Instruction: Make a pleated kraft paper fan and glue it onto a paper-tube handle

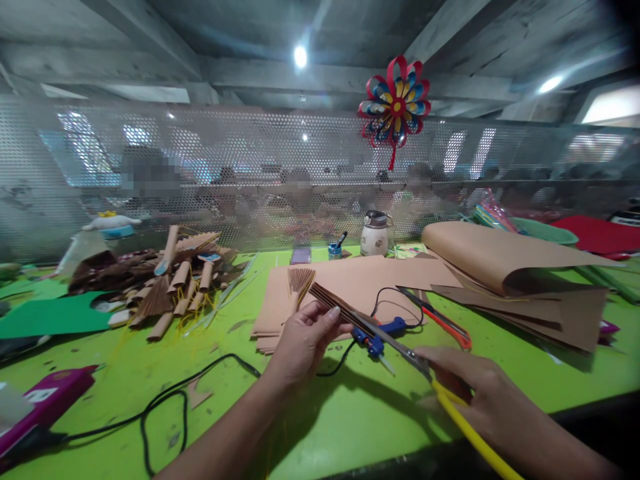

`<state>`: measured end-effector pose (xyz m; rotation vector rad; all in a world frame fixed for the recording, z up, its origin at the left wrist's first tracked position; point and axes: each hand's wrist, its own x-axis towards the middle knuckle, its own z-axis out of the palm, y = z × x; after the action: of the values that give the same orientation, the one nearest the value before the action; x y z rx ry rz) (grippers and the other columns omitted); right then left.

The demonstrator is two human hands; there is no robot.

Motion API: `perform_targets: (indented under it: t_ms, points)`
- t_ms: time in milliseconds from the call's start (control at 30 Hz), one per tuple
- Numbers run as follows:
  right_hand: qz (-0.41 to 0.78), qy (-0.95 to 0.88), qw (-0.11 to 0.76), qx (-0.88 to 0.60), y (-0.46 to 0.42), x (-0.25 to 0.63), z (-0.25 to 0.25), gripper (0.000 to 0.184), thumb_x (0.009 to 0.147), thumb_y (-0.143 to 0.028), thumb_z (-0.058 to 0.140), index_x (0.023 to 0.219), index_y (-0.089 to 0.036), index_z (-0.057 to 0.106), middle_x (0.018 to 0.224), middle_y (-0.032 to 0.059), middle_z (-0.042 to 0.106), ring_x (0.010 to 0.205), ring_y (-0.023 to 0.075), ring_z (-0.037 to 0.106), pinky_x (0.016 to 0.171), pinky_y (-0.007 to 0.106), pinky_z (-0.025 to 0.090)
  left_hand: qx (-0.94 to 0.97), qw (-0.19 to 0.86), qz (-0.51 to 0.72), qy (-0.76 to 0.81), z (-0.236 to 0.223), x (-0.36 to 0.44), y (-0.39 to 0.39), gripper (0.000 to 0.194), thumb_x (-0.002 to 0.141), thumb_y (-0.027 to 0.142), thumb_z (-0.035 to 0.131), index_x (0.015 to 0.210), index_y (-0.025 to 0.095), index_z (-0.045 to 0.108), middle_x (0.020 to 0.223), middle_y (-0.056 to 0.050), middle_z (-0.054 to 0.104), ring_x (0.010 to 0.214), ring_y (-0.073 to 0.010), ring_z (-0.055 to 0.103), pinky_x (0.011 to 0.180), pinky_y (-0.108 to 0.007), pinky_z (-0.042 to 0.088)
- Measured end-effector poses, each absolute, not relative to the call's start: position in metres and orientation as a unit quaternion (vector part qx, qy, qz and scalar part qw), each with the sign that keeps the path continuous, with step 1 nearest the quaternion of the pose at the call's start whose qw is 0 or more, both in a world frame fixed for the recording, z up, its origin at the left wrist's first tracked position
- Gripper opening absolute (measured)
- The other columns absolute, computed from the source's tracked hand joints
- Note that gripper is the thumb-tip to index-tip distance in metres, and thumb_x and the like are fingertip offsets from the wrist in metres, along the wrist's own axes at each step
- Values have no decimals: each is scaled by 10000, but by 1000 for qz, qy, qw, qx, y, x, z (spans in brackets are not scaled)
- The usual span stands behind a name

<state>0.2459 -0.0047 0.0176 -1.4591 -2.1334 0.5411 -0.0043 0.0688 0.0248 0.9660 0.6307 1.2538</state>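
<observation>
My left hand (311,337) pinches a folded strip of brown paper (327,295) between thumb and fingers, its pleats stacked together. My right hand (475,383) grips a pair of scissors (417,363) with yellow handles. The metal blades point up and left and lie along the folded paper; whether they touch it I cannot tell. Just behind my left hand, a small pleated paper fan (301,283) rests on a pile of brown paper sheets (270,310). Beneath the scissors lies a blue glue gun (373,340) with a black cord.
An orange-handled cutter (450,327) lies to the right, near large brown sheets (500,253). Rolled paper pieces (183,280) with yellow string are heaped at left. A jar (374,237) stands at the back before a perforated metal screen (260,160). A black cord (165,393) crosses the green table (240,433).
</observation>
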Motion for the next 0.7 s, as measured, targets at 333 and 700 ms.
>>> perform_targets:
  t_ms: [333,700]
  points:
    - [186,-781,234,-549,-8,244,21,376,804,-382,617,1151,-242,577,1075,66,649,952,230,606,863,358,483,446,662,539,269,23,-2,68,234,728,182,728,933,104,649,914,-81,687,792,-163,670,706,-244,560]
    - [184,-782,287,-522,-11,235,22,360,768,-295,649,1120,-256,587,1045,38,669,942,207,625,808,292,506,474,656,536,239,27,1,59,200,751,195,712,936,125,681,898,-82,693,817,-166,650,733,-268,528]
